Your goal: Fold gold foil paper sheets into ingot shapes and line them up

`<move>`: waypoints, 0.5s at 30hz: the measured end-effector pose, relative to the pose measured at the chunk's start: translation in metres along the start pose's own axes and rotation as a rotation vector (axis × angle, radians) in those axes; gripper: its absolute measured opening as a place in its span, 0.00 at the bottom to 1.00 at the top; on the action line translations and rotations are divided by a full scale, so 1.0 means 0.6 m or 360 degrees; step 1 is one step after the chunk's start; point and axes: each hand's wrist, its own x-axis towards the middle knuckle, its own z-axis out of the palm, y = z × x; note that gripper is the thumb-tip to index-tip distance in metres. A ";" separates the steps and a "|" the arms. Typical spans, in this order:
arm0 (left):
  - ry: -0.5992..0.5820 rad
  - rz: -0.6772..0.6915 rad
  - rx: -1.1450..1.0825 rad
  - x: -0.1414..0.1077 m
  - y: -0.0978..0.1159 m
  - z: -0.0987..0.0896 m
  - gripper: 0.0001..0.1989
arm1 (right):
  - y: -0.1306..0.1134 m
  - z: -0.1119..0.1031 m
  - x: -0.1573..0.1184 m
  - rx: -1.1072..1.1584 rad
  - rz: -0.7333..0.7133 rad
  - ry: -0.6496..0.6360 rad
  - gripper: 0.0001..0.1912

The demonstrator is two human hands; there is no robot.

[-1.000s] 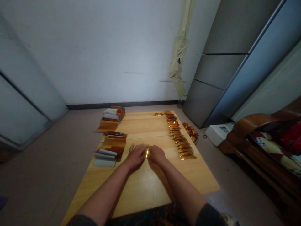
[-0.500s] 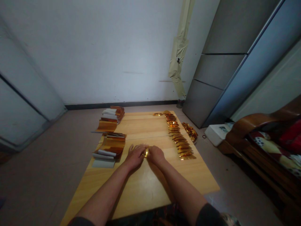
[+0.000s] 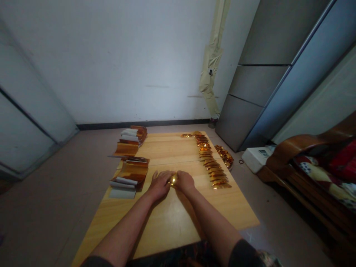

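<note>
Left hand (image 3: 160, 185) and right hand (image 3: 184, 181) close together over the near middle of the wooden table (image 3: 167, 226), in a narrow grip on a small piece of gold foil (image 3: 173, 180). Exact finger contact hidden by the hands themselves. Forearms angled inward, apparently for fine work at the fingertips. Along the table's left side, two stacks of amber foil strips (image 3: 130, 172) with white sheets (image 3: 122, 192), within easy reach of the left hand. Along its right side, a long overlapping row of folded gold foil pieces (image 3: 210, 165), neatly kept in line. Just beside that edge, a loose heap of crumpled gold foil (image 3: 224, 156).
</note>
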 end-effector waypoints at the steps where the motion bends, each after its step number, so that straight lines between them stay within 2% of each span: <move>1: -0.0001 0.0002 0.0000 0.000 0.000 -0.001 0.28 | 0.001 0.001 0.000 -0.0004 -0.0007 0.0008 0.14; 10: -0.0006 -0.0008 -0.0025 0.000 0.006 -0.006 0.26 | 0.010 -0.001 -0.014 0.0130 0.0012 0.0046 0.11; 15: -0.0007 -0.0020 -0.0030 -0.002 0.010 -0.012 0.25 | 0.010 0.005 -0.020 0.0073 -0.0049 0.0104 0.11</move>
